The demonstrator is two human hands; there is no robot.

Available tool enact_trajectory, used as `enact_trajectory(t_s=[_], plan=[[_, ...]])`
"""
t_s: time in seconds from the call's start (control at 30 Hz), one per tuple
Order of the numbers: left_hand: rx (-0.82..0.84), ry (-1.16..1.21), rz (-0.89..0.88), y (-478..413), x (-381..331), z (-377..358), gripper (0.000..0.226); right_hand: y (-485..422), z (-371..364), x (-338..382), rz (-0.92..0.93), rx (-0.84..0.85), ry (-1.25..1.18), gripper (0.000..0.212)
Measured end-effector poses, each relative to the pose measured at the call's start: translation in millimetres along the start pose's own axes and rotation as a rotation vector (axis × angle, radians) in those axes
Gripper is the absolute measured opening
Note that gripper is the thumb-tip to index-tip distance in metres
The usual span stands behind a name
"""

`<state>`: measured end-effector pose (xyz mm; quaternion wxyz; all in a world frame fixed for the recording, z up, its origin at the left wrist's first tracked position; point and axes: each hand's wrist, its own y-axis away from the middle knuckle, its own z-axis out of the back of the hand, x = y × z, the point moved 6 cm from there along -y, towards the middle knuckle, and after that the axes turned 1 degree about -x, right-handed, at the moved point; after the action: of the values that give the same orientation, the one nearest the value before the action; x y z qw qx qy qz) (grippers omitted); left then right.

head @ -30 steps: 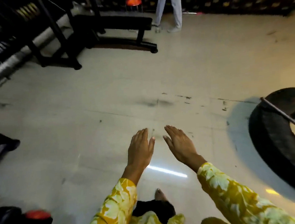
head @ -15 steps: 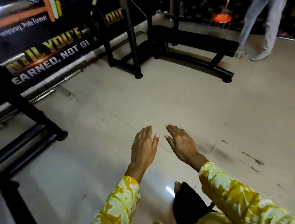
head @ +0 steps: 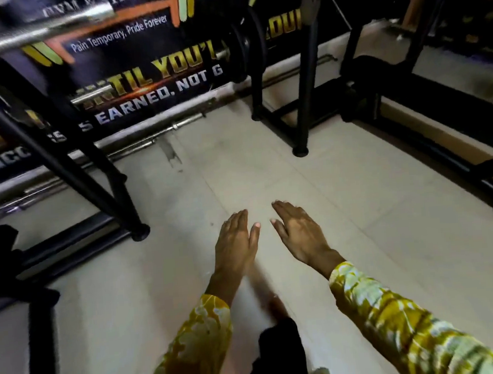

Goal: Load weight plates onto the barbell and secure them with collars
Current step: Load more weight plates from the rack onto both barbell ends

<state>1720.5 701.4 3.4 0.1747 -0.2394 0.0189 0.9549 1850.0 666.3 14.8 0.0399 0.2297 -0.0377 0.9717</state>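
Observation:
My left hand and my right hand are stretched out side by side over the tiled floor, palms down, fingers straight, holding nothing. A steel barbell lies across a black rack at the upper left, its bare sleeve end pointing right. Farther back, dark weight plates sit on another bar near a black upright. Both are well beyond my hands. No collar is visible.
Black rack legs stand at the left and another frame post at the centre right. Spare steel bars lie along the wall under a printed banner. A black bench frame runs along the right.
The view has swung left and moved closer to the racks; the tyre and the standing person have left the frame. My hands keep the same outstretched pose.

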Motion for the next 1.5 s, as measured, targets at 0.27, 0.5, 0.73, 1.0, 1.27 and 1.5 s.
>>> enact_trajectory(t_s=[0.27,0.5,0.73,1.0,1.27,1.5], plan=[[-0.094,0.026,0.103,-215,22,16,0.049,-229,22,-23,0.095,0.046,0.006,0.047],[-0.096,-0.008,0.186,-393,53,22,0.052,-425,20,-43,0.195,0.056,0.006,0.046],[-0.179,0.017,0.410,-551,102,34,0.050,-619,-4,-54,0.314,0.189,0.006,0.048],[-0.328,0.018,0.627,-694,178,69,0.049,-806,-42,-1,0.514,0.345,-0.033,0.047],[-0.476,0.044,0.834,-799,313,115,0.049,-966,-109,96,0.699,0.443,-0.008,0.047],[-0.598,0.069,0.981,-845,396,184,0.047,-1061,-150,208,0.900,0.481,-0.050,0.047]])
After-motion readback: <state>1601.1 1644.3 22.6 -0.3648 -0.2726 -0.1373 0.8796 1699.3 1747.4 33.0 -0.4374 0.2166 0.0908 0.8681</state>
